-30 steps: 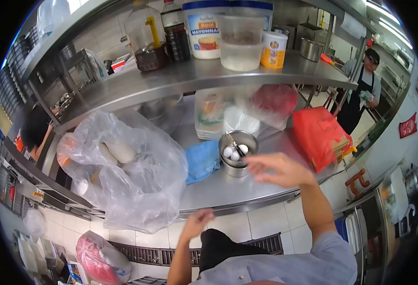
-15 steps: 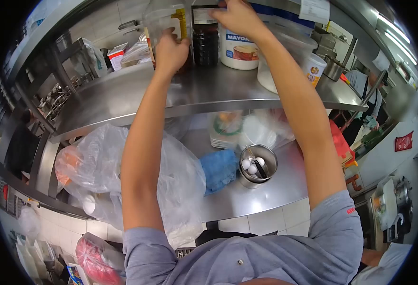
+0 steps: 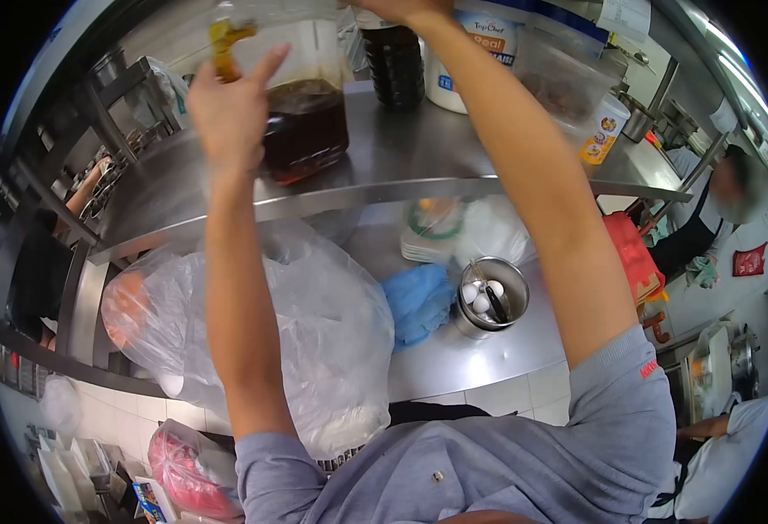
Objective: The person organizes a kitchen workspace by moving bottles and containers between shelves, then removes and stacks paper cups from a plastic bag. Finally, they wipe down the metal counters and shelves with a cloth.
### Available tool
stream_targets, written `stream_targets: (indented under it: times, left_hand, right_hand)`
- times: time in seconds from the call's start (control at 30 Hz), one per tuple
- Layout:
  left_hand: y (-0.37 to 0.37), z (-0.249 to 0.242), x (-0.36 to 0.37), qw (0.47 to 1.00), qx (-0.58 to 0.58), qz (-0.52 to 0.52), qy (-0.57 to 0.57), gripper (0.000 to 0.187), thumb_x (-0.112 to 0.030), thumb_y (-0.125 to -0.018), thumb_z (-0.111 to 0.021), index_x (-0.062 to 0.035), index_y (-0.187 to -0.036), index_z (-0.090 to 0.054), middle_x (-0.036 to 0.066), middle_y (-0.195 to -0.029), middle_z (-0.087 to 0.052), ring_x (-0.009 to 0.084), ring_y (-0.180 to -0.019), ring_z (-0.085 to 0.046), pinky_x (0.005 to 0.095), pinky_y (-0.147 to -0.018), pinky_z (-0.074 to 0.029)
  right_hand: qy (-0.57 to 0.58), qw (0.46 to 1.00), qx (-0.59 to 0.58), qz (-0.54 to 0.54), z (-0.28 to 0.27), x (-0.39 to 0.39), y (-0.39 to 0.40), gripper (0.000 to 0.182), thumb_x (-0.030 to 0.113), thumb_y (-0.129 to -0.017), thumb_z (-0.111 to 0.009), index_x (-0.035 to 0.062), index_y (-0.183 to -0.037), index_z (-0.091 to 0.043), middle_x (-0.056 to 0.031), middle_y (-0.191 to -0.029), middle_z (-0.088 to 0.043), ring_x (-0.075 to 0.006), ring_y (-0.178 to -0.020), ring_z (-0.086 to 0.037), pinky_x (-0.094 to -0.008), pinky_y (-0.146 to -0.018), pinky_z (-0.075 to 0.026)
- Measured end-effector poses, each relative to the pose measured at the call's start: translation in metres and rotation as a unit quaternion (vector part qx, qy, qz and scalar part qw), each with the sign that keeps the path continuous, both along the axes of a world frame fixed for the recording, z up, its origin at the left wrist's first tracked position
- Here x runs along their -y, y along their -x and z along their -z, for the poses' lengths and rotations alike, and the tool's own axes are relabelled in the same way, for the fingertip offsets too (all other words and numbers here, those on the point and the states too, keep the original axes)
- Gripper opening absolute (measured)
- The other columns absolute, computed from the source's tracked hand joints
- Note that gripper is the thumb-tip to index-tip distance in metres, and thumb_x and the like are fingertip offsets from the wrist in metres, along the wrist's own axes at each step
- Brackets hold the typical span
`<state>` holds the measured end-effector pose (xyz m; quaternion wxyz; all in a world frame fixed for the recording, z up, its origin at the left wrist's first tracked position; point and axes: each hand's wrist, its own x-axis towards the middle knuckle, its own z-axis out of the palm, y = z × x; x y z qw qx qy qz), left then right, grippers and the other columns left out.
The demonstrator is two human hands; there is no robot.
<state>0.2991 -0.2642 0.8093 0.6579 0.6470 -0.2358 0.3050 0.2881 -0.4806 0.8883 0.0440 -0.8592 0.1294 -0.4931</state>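
A clear square jug of dark amber liquid (image 3: 307, 131) stands near the shelf's front edge. My left hand (image 3: 229, 118) is at the jug's left side, thumb spread away from the fingers, slightly blurred. A yellow label or wrapper (image 3: 227, 42) shows just above it. My right hand (image 3: 401, 7) reaches across at the top edge of the view, above a dark bottle (image 3: 393, 68); its fingers are cut off, so its hold is hidden. Right of the bottle stands a white mayonnaise tub (image 3: 448, 87), partly behind my right forearm.
The steel shelf (image 3: 419, 148) also holds a clear plastic container (image 3: 563, 87) and a yellow-white canister (image 3: 605, 131). Below are a large plastic bag (image 3: 314, 323), a blue cloth (image 3: 417, 306) and a metal pot (image 3: 513, 284) with eggs and a whisk. A person (image 3: 707, 210) stands at right.
The jug now stands nearer the shelf's front edge and shows more fully. My left hand has shifted left with its thumb spread; my right hand has moved left and up, partly out of view.
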Motion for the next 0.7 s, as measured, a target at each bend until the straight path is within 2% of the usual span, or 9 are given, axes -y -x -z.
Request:
stream_targets:
  times: [0.07, 0.13, 0.33, 0.4, 0.47, 0.53, 0.6, 0.63, 0.7]
  left_hand:
    - [0.026, -0.005, -0.03, 0.999, -0.012, 0.028, 0.037, 0.04, -0.027, -0.069, -0.086, -0.0053, -0.072, -0.053, -0.002, -0.065, -0.051, 0.0086, -0.057, -0.043, 0.0251, -0.053, -0.038]
    - [0.053, -0.008, -0.052, 0.993, -0.004, 0.084, 0.084, 0.032, -0.017, -0.074, -0.083, -0.0057, -0.076, -0.054, -0.003, -0.065, -0.048, 0.0055, -0.054, -0.04, 0.0218, -0.051, -0.033]
    - [0.102, -0.025, -0.112, 0.98, -0.121, 0.156, 0.018, 0.023, -0.009, -0.08, -0.077, -0.0058, -0.082, -0.054, -0.007, -0.064, -0.043, 0.0025, -0.051, -0.031, 0.0204, -0.048, -0.025]
    - [0.155, -0.024, -0.117, 0.986, -0.124, 0.114, -0.004, 0.021, -0.008, -0.082, -0.074, -0.006, -0.084, -0.054, -0.007, -0.064, -0.043, 0.0015, -0.051, -0.031, 0.0195, -0.047, -0.023]
    - [0.194, -0.007, -0.133, 0.987, -0.139, 0.085, 0.009, 0.018, -0.006, -0.084, -0.071, -0.0059, -0.089, -0.054, -0.007, -0.066, -0.044, 0.0008, -0.05, -0.031, 0.0189, -0.045, -0.022]
    - [0.232, 0.019, -0.149, 0.987, -0.133, 0.087, 0.024, 0.018, -0.005, -0.084, -0.07, -0.0059, -0.091, -0.054, -0.007, -0.068, -0.045, 0.0004, -0.05, -0.032, 0.0179, -0.045, -0.022]
    - [0.273, 0.047, -0.158, 0.986, -0.132, 0.086, 0.045, 0.019, -0.005, -0.084, -0.07, -0.006, -0.093, -0.054, -0.007, -0.069, -0.047, 0.0, -0.05, -0.033, 0.0169, -0.044, -0.022]
    - [0.294, 0.06, -0.157, 0.985, -0.154, 0.058, 0.048, 0.019, -0.005, -0.083, -0.07, -0.0058, -0.094, -0.054, -0.006, -0.071, -0.049, -0.0003, -0.051, -0.035, 0.0156, -0.045, -0.023]
    - [0.33, 0.085, -0.154, 0.978, -0.197, 0.011, 0.068, 0.023, -0.004, -0.081, -0.072, -0.0056, -0.096, -0.055, -0.006, -0.074, -0.052, -0.0008, -0.052, -0.037, 0.0133, -0.046, -0.025]
  right_hand:
    - [0.003, 0.999, 0.024, 0.024, 0.014, -0.001, -0.001, 0.088, 0.043, -0.066, -0.079, -0.002, -0.13, -0.038, -0.0275, -0.123, -0.056, -0.0392, -0.111, -0.058, -0.0433, -0.091, -0.049]
    - [-0.181, 0.959, 0.064, -0.21, 0.037, 0.004, -0.009, 0.081, 0.04, -0.064, -0.08, -0.0002, -0.125, -0.044, -0.0258, -0.112, -0.062, -0.0401, -0.104, -0.061, -0.0446, -0.088, -0.05]
    - [-0.219, 0.911, 0.07, -0.343, 0.055, 0.011, 0.028, 0.07, 0.03, -0.07, -0.081, -0.002, -0.123, -0.047, -0.0195, -0.106, -0.065, -0.0307, -0.098, -0.063, -0.0394, -0.085, -0.05]
    - [-0.487, 0.675, -0.003, -0.553, 0.061, 0.011, 0.057, 0.047, 0.026, -0.075, -0.074, -0.0033, -0.11, -0.062, -0.0145, -0.094, -0.069, -0.0229, -0.076, -0.07, -0.0338, -0.069, -0.056]
    - [-0.498, 0.638, -0.037, -0.586, 0.079, 0.008, 0.093, 0.052, 0.033, -0.074, -0.07, -0.0046, -0.109, -0.061, -0.0194, -0.088, -0.068, -0.026, -0.075, -0.069, -0.0362, -0.069, -0.058]
    - [-0.512, 0.439, -0.087, -0.733, 0.11, -0.001, 0.144, 0.06, 0.043, -0.075, -0.063, -0.0054, -0.11, -0.059, -0.0204, -0.088, -0.067, -0.0274, -0.075, -0.069, -0.0374, -0.068, -0.058]
    - [-0.439, 0.4, -0.039, -0.804, 0.134, -0.008, 0.172, 0.065, 0.047, -0.074, -0.058, -0.0047, -0.113, -0.057, -0.0195, -0.089, -0.067, -0.0272, -0.073, -0.068, -0.0373, -0.068, -0.057]
    - [-0.446, 0.411, -0.085, -0.791, 0.144, -0.002, 0.185, 0.085, 0.051, -0.066, -0.064, 0.0005, -0.13, -0.044, -0.0226, -0.105, -0.059, -0.0333, -0.087, -0.064, -0.0431, -0.075, -0.055]
    - [-0.448, 0.436, -0.068, -0.778, 0.173, -0.019, 0.203, 0.084, 0.05, -0.065, -0.065, 0.0007, -0.129, -0.044, -0.0223, -0.106, -0.058, -0.0337, -0.087, -0.064, -0.0429, -0.075, -0.055]
